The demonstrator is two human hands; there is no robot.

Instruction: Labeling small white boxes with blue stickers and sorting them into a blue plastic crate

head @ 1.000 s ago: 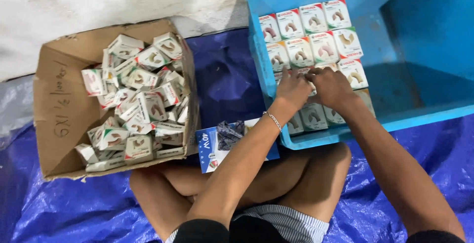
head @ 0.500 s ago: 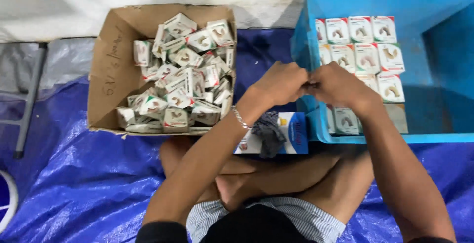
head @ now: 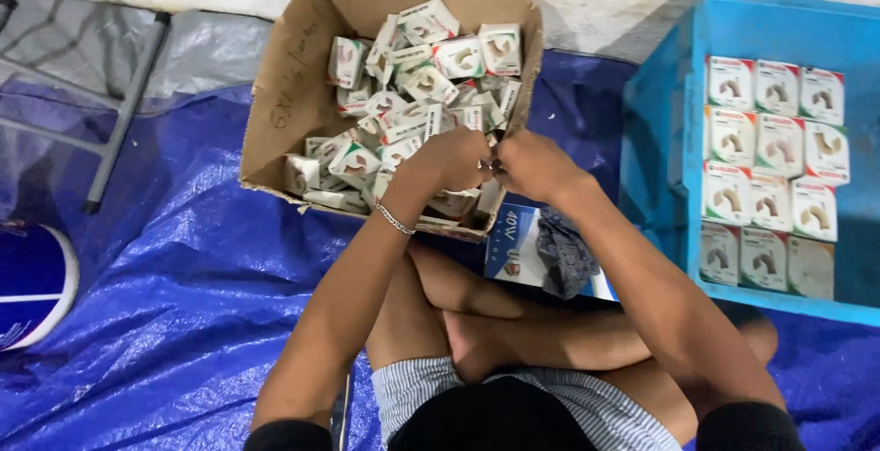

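Observation:
My left hand (head: 449, 159) and my right hand (head: 530, 165) meet knuckle to knuckle over the near right corner of an open cardboard box (head: 293, 93). Their fingers are curled down among a loose pile of small white cartons (head: 422, 66) with red and green edges. Whether either hand grips a carton is hidden by the fingers. A thin bracelet (head: 394, 220) sits on my left wrist. To the right, a blue plastic crate (head: 655, 112) holds the same cartons in neat rows (head: 779, 148).
I sit cross-legged on a blue tarp (head: 183, 323). A flat blue and white box (head: 511, 245) with a dark cloth (head: 564, 254) on it lies by my knee. Grey metal legs (head: 128, 93) and a round blue and white object (head: 27, 281) are on the left.
Both hands left the rows in the blue crate and moved left together to the cardboard box. The view swung left with them.

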